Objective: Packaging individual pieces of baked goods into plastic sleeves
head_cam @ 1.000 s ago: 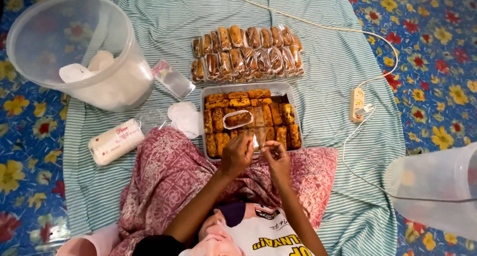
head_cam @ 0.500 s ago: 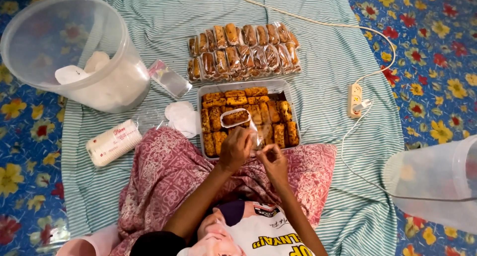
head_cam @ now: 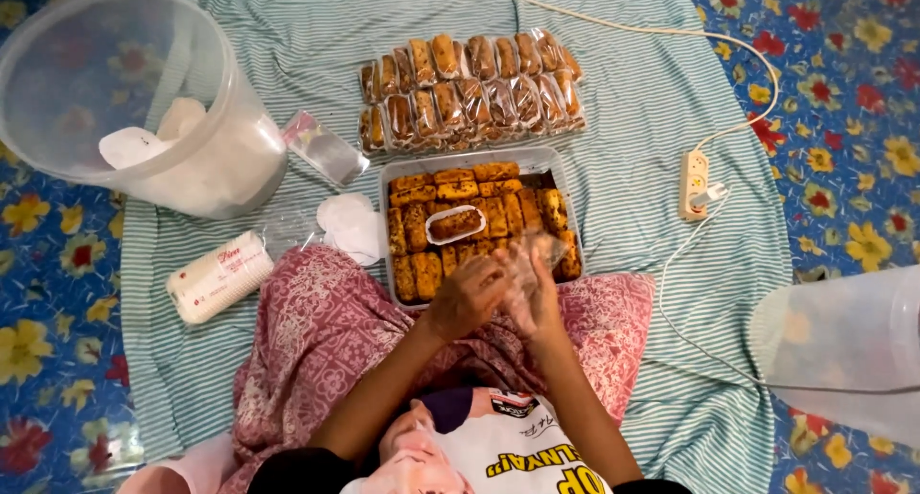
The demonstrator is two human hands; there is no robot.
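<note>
Over cake tray, hands: left, right, pinching clear wrapper.

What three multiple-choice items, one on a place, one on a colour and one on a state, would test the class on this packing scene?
1. Where do the wrapped cakes lie?
A. beyond the tray
B. inside the bucket
C. on the person's lap

2. What colour is the cloth?
A. plain red
B. green and white stripes
C. black

3. What is the state of the left hand and right hand?
A. resting apart on the floor
B. together over the tray's near edge, on a clear wrapper
C. inside the bucket

A: rows lie past the tray's far rim.
B: stripes show throughout.
C is false; B: both hands meet at the wrapper.
</note>
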